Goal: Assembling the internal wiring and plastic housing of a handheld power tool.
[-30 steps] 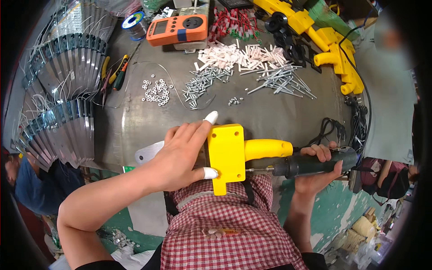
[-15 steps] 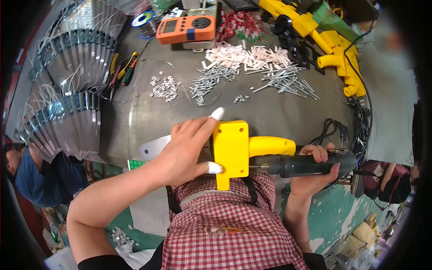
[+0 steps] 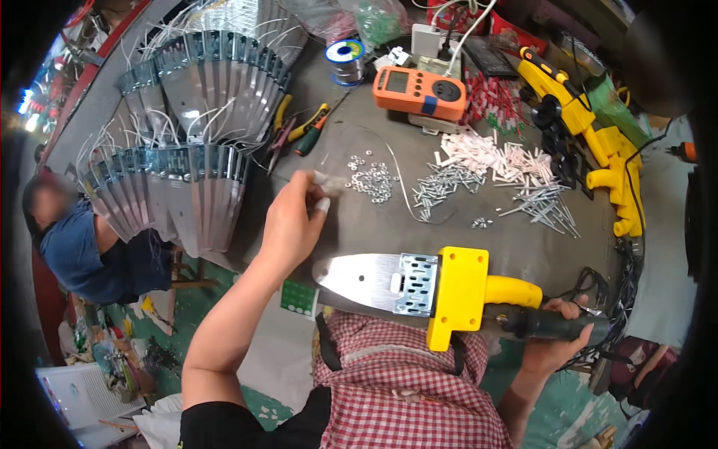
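Right hand (image 3: 557, 348) grips yellow welding tool (image 3: 449, 295); left hand (image 3: 295, 221) pinches near washers (image 3: 370, 179).

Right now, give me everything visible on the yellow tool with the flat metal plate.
The yellow tool lies level at the near edge of the table. It has a boxy yellow body, probably plastic, a yellow grip running right, and a shiny flat metal plate pointing left, rounded at the tip and joined by a perforated bracket. The right hand grips a dark handle at its right end. The left hand is off it, up near small washers.
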The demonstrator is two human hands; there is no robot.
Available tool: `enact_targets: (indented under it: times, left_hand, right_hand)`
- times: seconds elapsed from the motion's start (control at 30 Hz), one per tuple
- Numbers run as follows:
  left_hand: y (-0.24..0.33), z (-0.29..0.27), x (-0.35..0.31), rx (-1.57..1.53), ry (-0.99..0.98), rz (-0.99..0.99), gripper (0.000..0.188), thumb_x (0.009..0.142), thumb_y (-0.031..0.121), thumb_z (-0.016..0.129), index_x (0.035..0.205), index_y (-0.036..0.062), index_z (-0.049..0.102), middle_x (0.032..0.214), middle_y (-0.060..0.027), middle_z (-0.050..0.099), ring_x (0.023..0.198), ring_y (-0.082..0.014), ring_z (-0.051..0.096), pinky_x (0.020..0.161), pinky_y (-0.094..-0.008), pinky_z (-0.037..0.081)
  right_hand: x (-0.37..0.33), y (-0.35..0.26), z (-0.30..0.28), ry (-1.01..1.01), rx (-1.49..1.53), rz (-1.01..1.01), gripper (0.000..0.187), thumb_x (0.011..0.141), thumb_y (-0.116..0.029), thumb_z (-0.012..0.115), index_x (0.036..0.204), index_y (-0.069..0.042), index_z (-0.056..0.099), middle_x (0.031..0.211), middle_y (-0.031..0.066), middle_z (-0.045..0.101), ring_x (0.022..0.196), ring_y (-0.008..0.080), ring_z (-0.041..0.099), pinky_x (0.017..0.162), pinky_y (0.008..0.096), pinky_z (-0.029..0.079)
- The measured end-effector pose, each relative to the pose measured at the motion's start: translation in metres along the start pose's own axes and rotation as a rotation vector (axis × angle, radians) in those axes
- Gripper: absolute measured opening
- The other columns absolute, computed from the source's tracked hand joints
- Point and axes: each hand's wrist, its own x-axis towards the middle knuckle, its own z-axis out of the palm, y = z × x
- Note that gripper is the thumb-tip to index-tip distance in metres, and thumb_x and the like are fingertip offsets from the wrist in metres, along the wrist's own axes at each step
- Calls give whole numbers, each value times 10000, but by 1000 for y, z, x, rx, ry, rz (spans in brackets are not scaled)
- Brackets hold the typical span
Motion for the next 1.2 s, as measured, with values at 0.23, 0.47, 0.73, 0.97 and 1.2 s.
enact_targets:
  times: [0.23,0.47,0.73,0.97,1.2]
  left_hand:
    - [6,14,16,337,12,360,301,742,-15,643,1000,31,496,868,-119,611,851,-301,600,719,-365,493]
    - [12,3,22,573,-206,656,154,720,24,584,868,42,546,853,-86,580,835,-278,574,696,-359,498]
    - [58,28,-72,-122,-217,663,250,639,-24,731,799,83,572,879,-38,672,812,-231,598,726,-338,452]
    - [59,42,-94,-215,-195,561,267,674,-41,720,835,104,564,890,-20,678,839,-214,583,750,-335,431]
    - [57,47,-99,-246,-162,551,264,676,-48,719,831,97,562,890,-30,679,834,-206,579,750,-329,442]
  right_hand:
    - [1,-1,-6,-33,-7,19,404,943,-291,425,1266,-50,421,849,6,430,824,130,491,953,342,422]
    - [-1,3,1,-21,-37,9,418,941,-331,456,1253,-54,440,879,7,438,847,114,480,980,356,390]
    - [-2,1,-1,-55,104,59,420,915,-312,516,1243,-58,453,871,2,423,844,117,467,986,358,367]
    - [-3,1,-2,-61,103,51,424,909,-310,526,1241,-61,443,875,3,426,844,120,464,983,359,357]
    - [-5,0,-6,-110,97,59,400,892,-281,553,1201,-60,428,863,4,430,849,124,474,985,353,363]
